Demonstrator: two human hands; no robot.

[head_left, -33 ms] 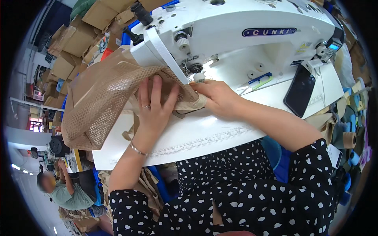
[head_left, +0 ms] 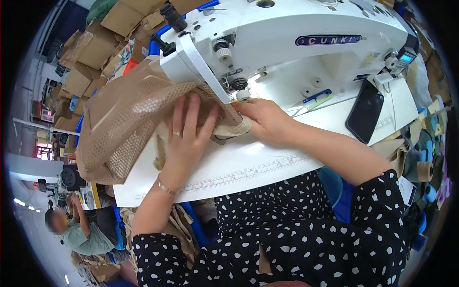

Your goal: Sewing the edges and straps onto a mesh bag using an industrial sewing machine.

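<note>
Brown mesh fabric (head_left: pixel 126 136) is bunched under the head of a white sewing machine (head_left: pixel 277 28) and drapes off to the left over the table. My left hand (head_left: pixel 189 129) lies on it with fingers spread, its fingertips partly inside a fold. Just right of the needle area, my right hand (head_left: pixel 267 119) pinches the edge of the fabric, where a pale beige strip (head_left: pixel 236 128) shows. The needle and presser foot are hidden behind the machine head and my fingers.
Thread snips (head_left: pixel 313 101) with a blue and green handle and a black phone (head_left: pixel 365 111) lie on the white table (head_left: pixel 258 174), which has a printed ruler. Cardboard boxes (head_left: pixel 83 79) pile up at the back left. Another person (head_left: pixel 88 234) sits far left. Thread spools (head_left: pixel 424 171) stand at right.
My left hand has shifted very slightly, and the loose beige piece beneath it hangs a little differently. My right hand stays at the same spot.
</note>
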